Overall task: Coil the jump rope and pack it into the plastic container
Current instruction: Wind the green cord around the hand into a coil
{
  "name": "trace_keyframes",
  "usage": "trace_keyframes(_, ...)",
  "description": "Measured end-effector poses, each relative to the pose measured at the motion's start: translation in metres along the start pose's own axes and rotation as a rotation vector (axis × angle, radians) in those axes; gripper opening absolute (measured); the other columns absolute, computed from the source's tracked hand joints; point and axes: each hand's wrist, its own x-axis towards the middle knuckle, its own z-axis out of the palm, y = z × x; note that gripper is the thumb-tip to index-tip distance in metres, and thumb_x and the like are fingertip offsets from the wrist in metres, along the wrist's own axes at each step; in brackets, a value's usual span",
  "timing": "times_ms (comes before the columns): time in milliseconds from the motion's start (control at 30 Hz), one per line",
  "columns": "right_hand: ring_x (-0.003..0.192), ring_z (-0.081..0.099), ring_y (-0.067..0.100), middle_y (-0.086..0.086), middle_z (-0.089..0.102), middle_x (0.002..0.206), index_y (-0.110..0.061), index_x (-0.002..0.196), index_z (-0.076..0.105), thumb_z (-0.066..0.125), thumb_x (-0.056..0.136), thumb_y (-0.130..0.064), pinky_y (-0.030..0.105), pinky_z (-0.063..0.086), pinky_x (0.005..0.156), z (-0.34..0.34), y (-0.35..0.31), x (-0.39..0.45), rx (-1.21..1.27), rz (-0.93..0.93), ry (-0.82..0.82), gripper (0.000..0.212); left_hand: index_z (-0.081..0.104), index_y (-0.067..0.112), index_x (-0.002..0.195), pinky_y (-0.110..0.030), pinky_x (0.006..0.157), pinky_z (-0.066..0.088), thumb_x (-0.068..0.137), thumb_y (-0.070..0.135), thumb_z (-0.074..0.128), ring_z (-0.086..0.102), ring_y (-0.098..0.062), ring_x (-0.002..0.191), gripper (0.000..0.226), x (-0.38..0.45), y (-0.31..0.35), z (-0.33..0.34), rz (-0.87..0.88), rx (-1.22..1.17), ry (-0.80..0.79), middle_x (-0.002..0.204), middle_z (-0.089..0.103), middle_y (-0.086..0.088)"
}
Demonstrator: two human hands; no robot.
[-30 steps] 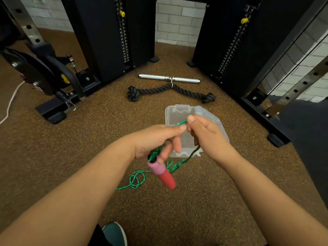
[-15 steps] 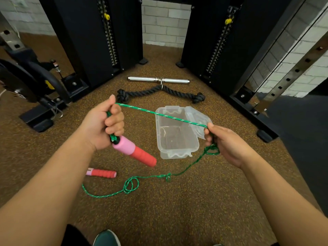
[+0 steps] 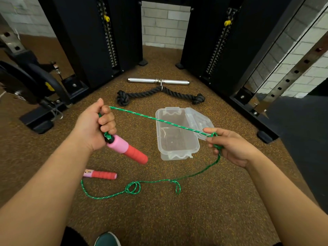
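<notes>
My left hand (image 3: pixel 95 125) is closed on the green jump rope (image 3: pixel 159 119) just above one pink and red handle (image 3: pixel 128 150), which hangs below my fist. A taut stretch of the rope runs across to my right hand (image 3: pixel 230 146), which pinches it over the clear plastic container (image 3: pixel 174 132). The container sits open on the floor with its lid (image 3: pixel 198 119) folded back to the right. From my right hand the rope drops to the floor in loose loops and ends at the second handle (image 3: pixel 101 174), lying flat near my left forearm.
A black knotted cable rope (image 3: pixel 159 94) and a chrome bar (image 3: pixel 158 81) lie on the brown floor beyond the container. Black weight-stack towers (image 3: pixel 99 41) stand left and right, with machine feet (image 3: pixel 266 135) close on the right. My green shoe (image 3: pixel 106 239) shows at the bottom.
My hands, together a second ago, have pulled apart, stretching the rope taut between them. The second handle has come into view on the floor. Little has moved in the last half second.
</notes>
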Motion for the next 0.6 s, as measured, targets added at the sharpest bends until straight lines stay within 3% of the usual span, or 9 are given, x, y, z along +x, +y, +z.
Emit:
trace_keyframes(67,0.056,0.055,0.008,0.009,0.065,0.085,-0.010,0.119,0.060,0.053,0.091,0.000,0.017,0.041,0.043,0.004,0.004,0.002,0.028,-0.022,0.055,0.031,0.044,0.023,0.047,-0.015,0.035,0.026,0.097,0.046,0.036,0.025,-0.006,0.025,0.055,-0.001,-0.001,0.001,-0.014,0.020,-0.007,0.031,0.028,0.008)
trace_keyframes(133,0.043,0.045,0.007,0.005,0.067,0.075,-0.012,0.115,0.062,0.049,0.096,-0.012,0.018,0.034,0.037,0.012,0.007,0.005,-0.072,-0.062,0.148,0.023,0.044,0.023,0.048,-0.016,0.036,0.026,0.097,0.046,0.036,0.025,-0.006,0.025,0.055,-0.002,-0.003,0.004,-0.028,0.045,-0.022,0.031,0.028,0.008)
trace_keyframes(233,0.034,0.032,0.006,0.002,0.047,0.053,-0.016,0.098,0.067,0.042,0.099,-0.031,0.018,0.026,0.036,0.027,0.005,0.009,-0.230,-0.131,0.297,0.030,0.043,0.023,0.050,-0.018,0.037,0.025,0.098,0.046,0.036,0.026,-0.006,0.025,0.053,-0.002,-0.008,0.010,-0.044,0.076,-0.052,0.031,0.029,0.008)
trace_keyframes(333,0.041,0.031,0.007,-0.003,0.038,0.054,-0.018,0.090,0.062,0.045,0.097,-0.038,0.022,0.023,0.042,0.034,-0.004,0.010,-0.137,-0.120,0.344,0.027,0.044,0.022,0.051,-0.018,0.037,0.025,0.098,0.046,0.036,0.026,-0.006,0.026,0.053,-0.002,-0.011,0.013,-0.052,0.081,-0.075,0.031,0.030,0.008)
trace_keyframes(400,0.052,0.036,0.007,-0.002,0.044,0.066,-0.018,0.106,0.054,0.053,0.094,-0.027,0.022,0.027,0.046,0.032,-0.009,0.009,0.092,-0.094,0.179,0.015,0.044,0.022,0.050,-0.018,0.037,0.024,0.098,0.046,0.035,0.026,-0.006,0.025,0.054,-0.001,-0.010,0.012,-0.050,0.076,-0.075,0.031,0.029,0.008)
trace_keyframes(467,0.063,0.046,0.007,0.002,0.052,0.084,-0.021,0.124,0.042,0.058,0.090,-0.007,0.019,0.035,0.048,0.026,-0.009,0.008,0.213,-0.065,0.056,0.040,0.044,0.022,0.049,-0.018,0.037,0.025,0.098,0.046,0.035,0.025,-0.006,0.025,0.055,-0.001,-0.009,0.009,-0.046,0.064,-0.058,0.031,0.029,0.007)
trace_keyframes(533,0.066,0.051,0.007,0.006,0.056,0.090,-0.011,0.130,0.043,0.055,0.088,0.002,0.016,0.038,0.046,0.024,-0.005,0.009,0.219,-0.077,0.076,0.045,0.045,0.023,0.048,-0.018,0.037,0.026,0.098,0.046,0.035,0.026,-0.006,0.026,0.056,0.001,-0.008,0.005,-0.039,0.048,-0.029,0.031,0.029,0.007)
trace_keyframes(600,0.054,0.049,0.005,0.004,0.058,0.081,0.000,0.128,0.050,0.051,0.092,0.000,0.013,0.033,0.039,0.023,0.001,0.014,0.234,-0.087,0.188,0.036,0.046,0.023,0.046,-0.016,0.036,0.026,0.098,0.046,0.036,0.026,-0.006,0.026,0.057,0.003,-0.006,0.004,-0.037,0.032,-0.011,0.032,0.029,0.008)
